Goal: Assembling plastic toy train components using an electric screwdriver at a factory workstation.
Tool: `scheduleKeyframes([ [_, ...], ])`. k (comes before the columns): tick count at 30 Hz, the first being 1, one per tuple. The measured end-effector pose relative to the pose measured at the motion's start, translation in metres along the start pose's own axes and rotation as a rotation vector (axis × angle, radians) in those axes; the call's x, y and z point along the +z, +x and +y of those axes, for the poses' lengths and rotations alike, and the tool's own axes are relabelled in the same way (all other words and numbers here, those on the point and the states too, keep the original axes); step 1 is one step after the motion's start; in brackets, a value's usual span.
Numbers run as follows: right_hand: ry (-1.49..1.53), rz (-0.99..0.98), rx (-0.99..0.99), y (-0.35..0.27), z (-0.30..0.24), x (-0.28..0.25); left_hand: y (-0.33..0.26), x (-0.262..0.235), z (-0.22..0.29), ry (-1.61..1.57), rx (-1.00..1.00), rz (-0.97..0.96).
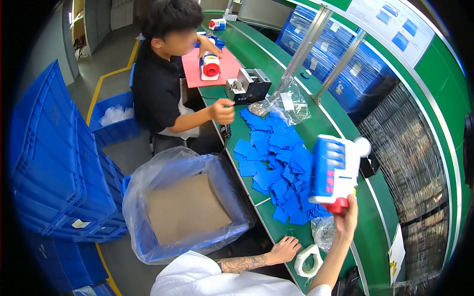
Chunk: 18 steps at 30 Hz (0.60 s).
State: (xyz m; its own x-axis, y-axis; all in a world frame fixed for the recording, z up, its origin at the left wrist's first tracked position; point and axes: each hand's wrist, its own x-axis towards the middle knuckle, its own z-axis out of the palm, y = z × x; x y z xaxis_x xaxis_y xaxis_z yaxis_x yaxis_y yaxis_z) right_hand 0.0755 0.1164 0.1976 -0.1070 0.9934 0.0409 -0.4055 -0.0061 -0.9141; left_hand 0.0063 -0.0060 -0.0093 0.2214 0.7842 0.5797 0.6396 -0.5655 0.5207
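Note:
My right hand is raised over the right side of the bench, its fingers wrapped round the red end of a blue-and-white plastic device. The device is held upright above the table, with its blue side panel facing left; its exact kind I cannot tell. My left hand rests on the bench's near edge, fingers laid out and holding nothing. Just right of it is a white faceted ring. Beyond both hands spreads a heap of small blue sheets, with a crumpled clear plastic bag at its near end.
A co-worker sits at the far left, one hand on a similar device over a pink mat. A black-and-silver machine stands near a clear bag. A plastic-lined bin holds cardboard; blue crates are stacked left.

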Motion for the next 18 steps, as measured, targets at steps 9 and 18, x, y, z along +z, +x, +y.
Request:
scheduleKeyframes([
  [9,-0.112,-0.290,0.084,0.119,0.113,0.136,-0.006,0.010,-0.004,0.028,-0.018,-0.097],
  [18,-0.236,-0.290,0.192,0.136,0.188,0.223,-0.011,0.026,-0.008,-0.030,0.020,0.188],
])
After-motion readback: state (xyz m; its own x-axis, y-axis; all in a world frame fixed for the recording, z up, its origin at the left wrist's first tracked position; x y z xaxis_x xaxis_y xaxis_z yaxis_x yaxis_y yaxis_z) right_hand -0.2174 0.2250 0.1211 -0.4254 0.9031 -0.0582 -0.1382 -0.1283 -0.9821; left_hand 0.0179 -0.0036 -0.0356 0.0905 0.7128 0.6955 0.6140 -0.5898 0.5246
